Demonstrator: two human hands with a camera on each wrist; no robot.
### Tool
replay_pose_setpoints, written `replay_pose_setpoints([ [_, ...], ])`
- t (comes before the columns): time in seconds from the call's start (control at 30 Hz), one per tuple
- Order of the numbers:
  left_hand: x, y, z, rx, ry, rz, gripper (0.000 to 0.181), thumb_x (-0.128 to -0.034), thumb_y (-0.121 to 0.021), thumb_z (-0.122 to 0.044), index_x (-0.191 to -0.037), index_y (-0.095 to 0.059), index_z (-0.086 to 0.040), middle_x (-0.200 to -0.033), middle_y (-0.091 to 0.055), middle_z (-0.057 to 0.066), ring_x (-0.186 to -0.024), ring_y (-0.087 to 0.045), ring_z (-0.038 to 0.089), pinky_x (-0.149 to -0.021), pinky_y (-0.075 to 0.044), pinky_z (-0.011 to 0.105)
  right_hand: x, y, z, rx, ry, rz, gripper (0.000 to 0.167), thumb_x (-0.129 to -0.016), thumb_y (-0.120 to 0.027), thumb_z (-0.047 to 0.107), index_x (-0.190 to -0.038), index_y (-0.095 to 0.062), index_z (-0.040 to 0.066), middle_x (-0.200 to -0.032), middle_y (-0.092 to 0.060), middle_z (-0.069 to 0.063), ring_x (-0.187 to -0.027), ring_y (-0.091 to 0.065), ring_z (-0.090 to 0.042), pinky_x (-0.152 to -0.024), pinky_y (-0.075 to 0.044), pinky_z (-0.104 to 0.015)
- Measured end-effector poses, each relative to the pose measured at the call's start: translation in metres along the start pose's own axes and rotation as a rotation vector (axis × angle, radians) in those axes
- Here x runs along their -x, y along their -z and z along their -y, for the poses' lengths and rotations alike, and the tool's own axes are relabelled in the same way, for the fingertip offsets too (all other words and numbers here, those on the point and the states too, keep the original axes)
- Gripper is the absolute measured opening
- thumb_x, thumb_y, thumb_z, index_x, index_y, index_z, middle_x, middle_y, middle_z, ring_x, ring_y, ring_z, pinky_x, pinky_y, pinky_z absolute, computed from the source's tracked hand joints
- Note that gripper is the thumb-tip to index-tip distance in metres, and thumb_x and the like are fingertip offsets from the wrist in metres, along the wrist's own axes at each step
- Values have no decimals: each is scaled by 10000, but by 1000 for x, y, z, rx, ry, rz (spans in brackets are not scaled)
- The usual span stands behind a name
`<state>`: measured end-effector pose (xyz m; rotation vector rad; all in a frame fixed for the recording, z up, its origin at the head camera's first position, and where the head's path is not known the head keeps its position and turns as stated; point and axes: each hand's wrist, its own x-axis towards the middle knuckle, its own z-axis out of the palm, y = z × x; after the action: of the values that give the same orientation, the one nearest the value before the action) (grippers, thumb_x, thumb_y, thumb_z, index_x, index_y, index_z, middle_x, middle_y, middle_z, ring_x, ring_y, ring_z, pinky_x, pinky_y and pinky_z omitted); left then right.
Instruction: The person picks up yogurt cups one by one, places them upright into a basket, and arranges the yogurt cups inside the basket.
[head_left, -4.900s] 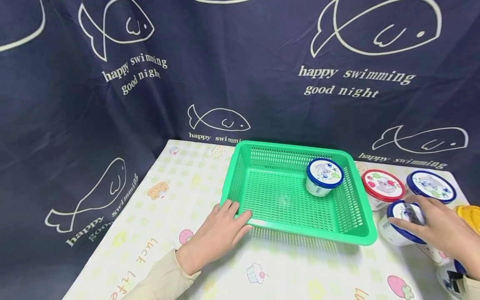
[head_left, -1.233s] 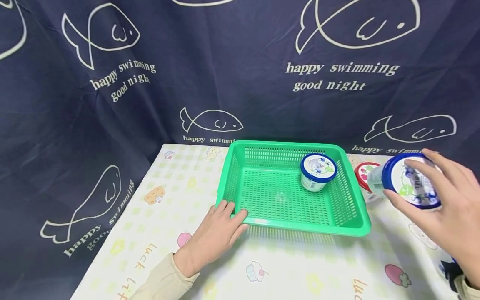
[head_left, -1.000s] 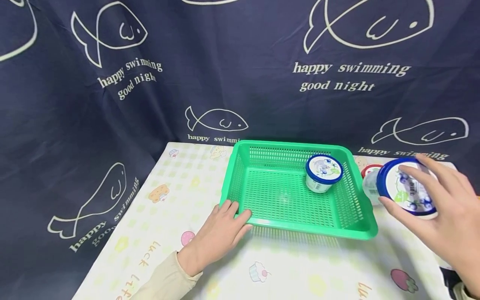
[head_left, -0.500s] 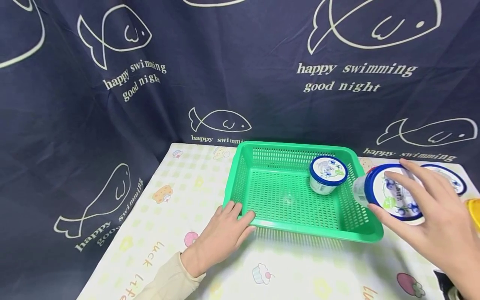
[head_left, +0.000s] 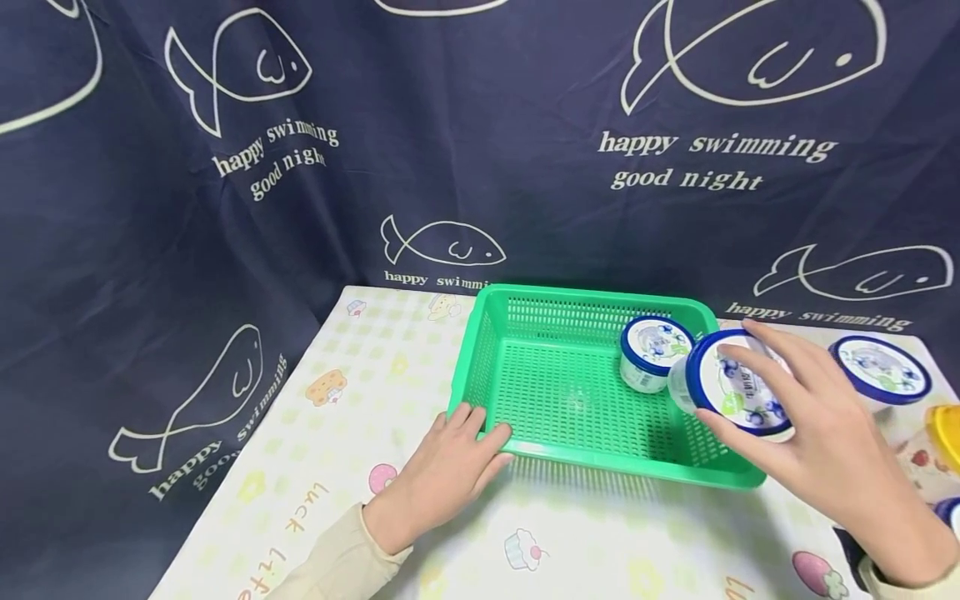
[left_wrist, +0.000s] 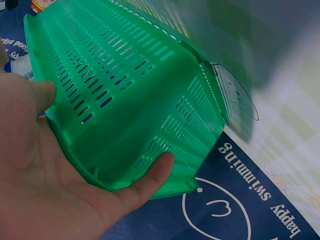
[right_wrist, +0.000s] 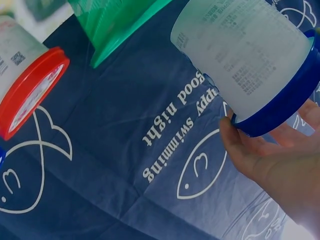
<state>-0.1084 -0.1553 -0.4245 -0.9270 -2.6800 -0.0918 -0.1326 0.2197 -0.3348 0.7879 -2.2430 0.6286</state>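
Note:
My right hand (head_left: 817, 433) grips a blue-lidded tub (head_left: 738, 383) by its lid, tilted, over the right end of the green basket (head_left: 600, 457). In the right wrist view, the fingers of the right hand (right_wrist: 280, 145) hold the lid edge of that tub (right_wrist: 245, 55). A second blue-lidded tub (head_left: 656, 346) stands upright inside the basket, near its back right corner. My left hand (head_left: 442, 475) holds the basket's front left corner; in the left wrist view, the left hand (left_wrist: 75, 165) has its thumb and fingers around the green wall (left_wrist: 125, 110).
Right of the basket stand another blue-lidded tub (head_left: 881, 371) and a yellow-lidded one (head_left: 947, 433), with part of a further blue lid (head_left: 951, 512) at the frame's edge. A red-lidded tub (right_wrist: 30, 85) shows in the right wrist view. A dark fish-print curtain (head_left: 480, 150) hangs behind the table.
My right hand has gripped a blue-lidded tub, lifted it from the group on the right and carried it left over the basket's right end. The left hand has stayed on the basket corner.

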Motion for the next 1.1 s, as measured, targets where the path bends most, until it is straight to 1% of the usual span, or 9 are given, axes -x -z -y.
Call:
replay_pose_setpoints([
  [0.1, 0, 0, 0, -3, -3, -10, 220, -1048, -456, -416, -1047, -517, -205, -855, -440, -11, -797, -380, 183, -642, -327, 303, -3, -6, -1, -18, 22, 11, 757, -846, -602, 706, -1179, -680, 31, -1402, -546, -175, -1320, -464, -352, -1163, -237, -291],
  [0.27, 0, 0, -1, 3, 4, -3, 219, -1041, -475, -423, -1056, -525, -210, -874, -453, -9, -800, -380, 181, -656, -327, 303, -1, -12, -3, -19, 13, 44, 735, -823, -641, 700, -1185, -682, 61, -1424, -533, -147, -1330, -453, -335, -1166, -229, -328],
  [0.4, 1, 0, -1, 7, 16, 2, 223, -1039, -475, -428, -1063, -530, -213, -889, -461, -7, -811, -385, 184, -666, -336, 308, 0, -13, -4, -3, -35, 122, 673, -741, -802, 560, -1211, -674, 96, -1453, -507, -127, -1295, -451, -388, -1150, -229, -294],
  [0.47, 1, 0, -1, 12, 19, -3, 220, -1038, -481, -424, -1057, -530, -211, -880, -458, -5, -807, -386, 186, -663, -334, 308, 0, -12, -4, 6, -63, 158, 668, -703, -849, 481, -1226, -667, 108, -1470, -489, -114, -1293, -441, -401, -1151, -230, -298],
  [0.5, 1, 0, -1, 13, 19, -6, 218, -1037, -483, -422, -1053, -530, -210, -877, -456, -6, -803, -385, 185, -660, -331, 305, -1, -13, -4, 8, -67, 162, 668, -688, -863, 453, -1227, -666, 110, -1469, -488, -116, -1290, -442, -408, -1152, -237, -310],
  [0.73, -1, -1, -1, 17, 14, -14, 204, -1025, -521, -410, -1047, -531, -208, -870, -456, -8, -794, -375, 181, -646, -314, 300, 0, -19, -5, 14, -57, 151, 668, -657, -888, 434, -1218, -673, 142, -1439, -515, -115, -1280, -456, -409, -1152, -271, -370],
  [0.9, -1, 0, -1, 11, 21, -3, 206, -1029, -509, -415, -1062, -532, -213, -881, -458, -10, -805, -377, 180, -658, -322, 301, 1, -23, -6, 10, -93, 198, 692, -623, -916, 352, -1240, -665, 163, -1426, -518, -117, -1283, -450, -406, -1131, -297, -455],
  [1.03, -1, 0, -1, 11, 22, 3, 209, -1031, -502, -418, -1064, -534, -214, -887, -461, -8, -808, -378, 181, -658, -323, 303, 4, -27, -7, 4, -116, 229, 692, -622, -922, 334, -1239, -660, 161, -1421, -516, -138, -1270, -451, -442, -1100, -308, -549],
  [1.1, -1, 0, -1, 11, 22, 3, 213, -1032, -499, -421, -1061, -535, -213, -887, -464, -7, -806, -379, 182, -657, -322, 303, 6, -29, -7, 6, -123, 240, 689, -625, -921, 338, -1238, -657, 165, -1417, -517, -140, -1263, -454, -444, -1078, -319, -573],
])
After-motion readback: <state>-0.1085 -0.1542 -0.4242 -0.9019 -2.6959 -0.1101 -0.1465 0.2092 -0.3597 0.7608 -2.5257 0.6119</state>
